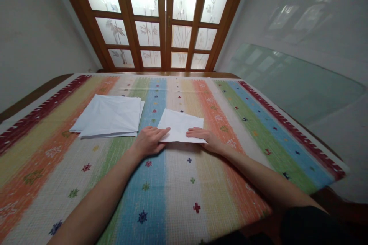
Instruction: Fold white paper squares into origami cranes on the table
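A folded white sheet of paper (181,123) lies in front of me on the striped tablecloth, its near edge slightly raised. My left hand (149,140) is closed on its near left corner, with the index finger over the top and the thumb at the near edge. At the near right corner, my right hand (205,138) grips the same sheet, its fingers stretched across the top and its thumb mostly hidden. To the left of my left hand is a small stack of white paper sheets (112,114), touched by neither hand.
A striped tablecloth (181,183) with small printed figures covers the table, whose wooden edge (230,75) shows at the far side. Beyond stand wooden doors (165,19) with frosted panes. A glass panel (290,84) is at the right by the white wall.
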{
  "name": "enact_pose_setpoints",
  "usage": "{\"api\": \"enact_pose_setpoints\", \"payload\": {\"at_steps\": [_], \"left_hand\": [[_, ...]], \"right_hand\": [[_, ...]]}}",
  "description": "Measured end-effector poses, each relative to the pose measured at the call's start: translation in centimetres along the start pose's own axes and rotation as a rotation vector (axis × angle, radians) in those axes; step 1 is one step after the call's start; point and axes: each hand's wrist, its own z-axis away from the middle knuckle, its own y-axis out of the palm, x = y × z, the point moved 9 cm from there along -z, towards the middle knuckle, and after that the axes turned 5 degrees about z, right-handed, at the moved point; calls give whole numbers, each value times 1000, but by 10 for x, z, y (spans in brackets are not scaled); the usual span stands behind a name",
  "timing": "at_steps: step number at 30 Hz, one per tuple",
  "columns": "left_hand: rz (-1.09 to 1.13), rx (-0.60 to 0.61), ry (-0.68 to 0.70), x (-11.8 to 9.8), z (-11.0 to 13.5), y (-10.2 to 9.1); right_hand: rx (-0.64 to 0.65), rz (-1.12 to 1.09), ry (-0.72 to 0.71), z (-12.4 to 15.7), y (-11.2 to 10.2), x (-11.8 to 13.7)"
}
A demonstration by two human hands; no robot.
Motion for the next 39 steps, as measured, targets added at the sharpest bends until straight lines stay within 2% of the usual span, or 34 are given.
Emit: {"api": "enact_pose_setpoints", "payload": {"at_steps": [2, 4, 6, 8, 12, 15, 17, 18, 20, 23, 25, 27, 30, 33, 36, 39], "left_hand": [[213, -123, -147, 24, 5, -8], [408, -211, -329, 46, 10, -8], [555, -230, -468, 57, 12, 0], [628, -218, -548, 59, 11, 8], [517, -255, -657, 58, 11, 10], [247, -258, -578, 45, 3, 1], [38, -186, -455, 30, -5, 1], [-41, -125, -394, 23, -9, 6], [-112, 41, -290, 13, -13, 21], [-89, 261, -209, 9, -12, 44], [-77, 298, -211, 9, -13, 45], [-81, 291, -229, 6, -19, 39], [-120, 315, -273, -1, -34, 32], [-209, 306, -313, -6, -52, 34], [-170, 333, -244, -12, -62, 53], [-61, 403, -228, -8, -60, 74]], "right_hand": [[-44, -109, 94, 5, -4, -12], [-97, -206, 227, 10, -6, -26], [-170, -298, 353, 14, -7, -39], [-264, -355, 457, 17, -9, -50], [-463, -296, 587, 23, -20, -62], [-550, -29, 628, 27, -32, -58], [-522, 232, 599, 23, -38, -49], [-469, 344, 558, 17, -37, -44], [-294, 490, 440, 2, -26, -35], [2, 549, 273, -15, 0, -25], [152, 549, 217, -19, 15, -20], [237, 549, 202, -20, 24, -19], [277, 545, 188, -16, 29, -18], [258, 530, 176, -11, 27, -16], [197, 489, 175, -6, 18, -11], [0, 400, 274, 4, -6, -14]]}}
